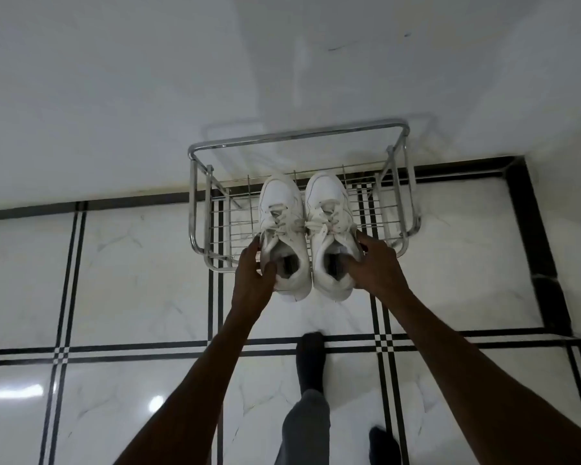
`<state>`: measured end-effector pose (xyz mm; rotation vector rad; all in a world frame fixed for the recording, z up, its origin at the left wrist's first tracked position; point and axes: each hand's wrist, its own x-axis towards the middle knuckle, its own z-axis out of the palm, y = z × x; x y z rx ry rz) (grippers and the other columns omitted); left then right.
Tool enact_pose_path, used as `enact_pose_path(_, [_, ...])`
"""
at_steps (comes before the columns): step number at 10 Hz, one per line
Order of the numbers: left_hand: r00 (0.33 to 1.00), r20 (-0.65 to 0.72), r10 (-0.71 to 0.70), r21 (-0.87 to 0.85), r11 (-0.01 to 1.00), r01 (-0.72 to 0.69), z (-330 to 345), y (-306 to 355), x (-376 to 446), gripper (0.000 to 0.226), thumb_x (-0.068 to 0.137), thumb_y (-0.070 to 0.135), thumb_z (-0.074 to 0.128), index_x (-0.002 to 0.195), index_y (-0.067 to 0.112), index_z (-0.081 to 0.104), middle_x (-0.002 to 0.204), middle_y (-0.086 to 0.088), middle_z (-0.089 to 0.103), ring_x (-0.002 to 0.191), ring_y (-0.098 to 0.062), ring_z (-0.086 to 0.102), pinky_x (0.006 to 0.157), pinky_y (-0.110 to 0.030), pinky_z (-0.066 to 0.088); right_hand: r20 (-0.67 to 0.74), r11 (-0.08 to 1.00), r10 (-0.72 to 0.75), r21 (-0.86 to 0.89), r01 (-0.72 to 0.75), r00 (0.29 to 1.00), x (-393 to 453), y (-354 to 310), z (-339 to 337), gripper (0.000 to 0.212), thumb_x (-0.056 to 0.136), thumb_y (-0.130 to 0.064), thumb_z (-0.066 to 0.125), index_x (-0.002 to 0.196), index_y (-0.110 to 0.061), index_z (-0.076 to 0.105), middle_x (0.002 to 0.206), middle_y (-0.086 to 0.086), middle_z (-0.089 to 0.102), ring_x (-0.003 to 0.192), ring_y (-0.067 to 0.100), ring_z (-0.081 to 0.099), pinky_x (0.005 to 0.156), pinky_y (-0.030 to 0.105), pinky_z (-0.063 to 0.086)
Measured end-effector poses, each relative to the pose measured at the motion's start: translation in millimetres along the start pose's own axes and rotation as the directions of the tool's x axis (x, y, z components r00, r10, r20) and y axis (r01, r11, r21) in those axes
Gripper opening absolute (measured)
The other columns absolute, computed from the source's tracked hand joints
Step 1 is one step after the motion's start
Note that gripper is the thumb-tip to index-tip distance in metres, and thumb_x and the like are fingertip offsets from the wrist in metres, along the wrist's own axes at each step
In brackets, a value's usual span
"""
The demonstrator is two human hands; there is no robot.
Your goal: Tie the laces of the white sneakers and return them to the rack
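Two white sneakers sit side by side, toes toward the wall, over the metal wire rack (202,196). Their heels stick out past the rack's front edge. My left hand (254,273) grips the heel side of the left sneaker (282,209), thumb at its opening. My right hand (371,263) grips the outer heel side of the right sneaker (329,203), fingers at its collar. Laces cross over both tongues; I cannot tell whether they are knotted.
The chrome rack stands against a white wall (148,95) on a glossy white tiled floor (141,280) with black stripes. My dark-socked feet (311,354) and grey trouser leg (304,421) are below the sneakers.
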<state>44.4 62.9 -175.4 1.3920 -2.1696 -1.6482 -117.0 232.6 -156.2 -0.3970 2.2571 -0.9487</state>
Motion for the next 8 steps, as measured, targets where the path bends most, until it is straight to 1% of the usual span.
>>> enact_pose_path(1, [1.0,-0.001,-0.025,-0.03,0.999,0.025,2.3,-3.1,36.6,0.073,0.085,0.028,0.054,0.157,0.02,0.04,0.15,-0.006,0.054,0.128,-0.032,0.059,0.097,-0.062,0.056,-0.035,0.998,-0.025,-0.055,0.023,0.999,31.0,-10.8,9.0,0.045,0.088,-0.014,0.066,0.133,-0.012,0.061,0.112,0.014,0.073,0.103,0.03,0.068,0.078,0.027,0.047])
enact_pose_path(2, [0.999,0.019,-0.026,-0.029,0.999,0.026,5.7,-12.2,71.2,0.072,0.085,0.03,0.055,0.156,0.024,0.04,0.15,-0.004,0.055,0.13,-0.031,0.059,0.097,-0.06,0.057,-0.074,0.997,0.006,-0.072,-0.011,0.997,60.1,-16.2,18.3,0.048,0.09,-0.02,0.068,0.136,-0.011,0.059,0.117,0.016,0.071,0.109,0.032,0.067,0.082,0.03,0.049])
enact_pose_path(3, [0.999,0.039,-0.023,-0.014,1.0,0.023,9.3,-15.1,90.2,0.071,0.087,0.029,0.056,0.156,0.022,0.04,0.15,-0.005,0.055,0.131,-0.032,0.058,0.099,-0.059,0.056,-0.064,0.997,0.031,-0.075,-0.036,0.997,80.0,-14.5,24.7,0.054,0.09,-0.027,0.069,0.141,-0.014,0.055,0.124,0.015,0.07,0.115,0.032,0.065,0.092,0.039,0.053])
enact_pose_path(4, [0.999,0.041,0.009,0.013,1.0,-0.009,10.2,-14.3,97.2,0.068,0.089,0.022,0.056,0.155,0.015,0.04,0.15,-0.007,0.056,0.131,-0.032,0.058,0.102,-0.054,0.056,-0.056,0.998,0.02,-0.055,-0.023,0.998,90.0,-11.5,30.9,0.054,0.089,-0.025,0.071,0.139,-0.009,0.056,0.117,0.017,0.072,0.107,0.032,0.069,0.089,0.04,0.057])
enact_pose_path(5, [0.999,0.03,0.034,0.019,0.999,-0.035,11.0,-16.9,102.2,0.064,0.093,0.017,0.061,0.154,0.013,0.043,0.146,-0.008,0.058,0.127,-0.031,0.061,0.098,-0.044,0.059,-0.065,0.999,0.031,-0.019,-0.032,0.997,94.2,-4.5,32.4,0.057,0.087,-0.022,0.073,0.14,-0.008,0.054,0.119,0.016,0.071,0.106,0.03,0.069,0.088,0.038,0.057])
enact_pose_path(6, [0.999,0.032,0.027,0.062,0.998,-0.029,8.8,-17.5,103.4,0.064,0.091,0.031,0.064,0.151,0.016,0.046,0.141,-0.006,0.061,0.124,-0.027,0.063,0.096,-0.049,0.06,-0.017,0.999,0.039,-0.037,-0.04,0.999,93.8,-1.2,30.2,0.06,0.088,-0.021,0.072,0.144,-0.01,0.051,0.127,0.015,0.068,0.113,0.029,0.067,0.091,0.03,0.051])
enact_pose_path(7, [0.999,-0.007,0.036,0.162,0.986,-0.035,3.9,-15.3,98.8,0.068,0.093,0.039,0.07,0.152,0.016,0.044,0.143,-0.011,0.054,0.125,-0.027,0.06,0.097,-0.052,0.058,0.024,0.992,0.073,-0.108,-0.07,0.997,93.7,3.6,29.5,0.076,0.089,-0.033,0.071,0.152,-0.009,0.036,0.148,0.017,0.052,0.136,0.031,0.051,0.106,0.035,0.043])
enact_pose_path(8, [0.991,-0.081,0.106,0.26,0.962,-0.081,0.7,-4.3,87.7,0.065,0.094,0.04,0.072,0.149,0.017,0.048,0.143,-0.009,0.052,0.124,-0.027,0.06,0.098,-0.049,0.057,-0.007,0.973,0.028,-0.23,-0.029,1.0,86.6,-1.3,20.9,0.077,0.09,-0.036,0.068,0.153,-0.011,0.033,0.154,0.017,0.042,0.143,0.035,0.04,0.111,0.046,0.04])
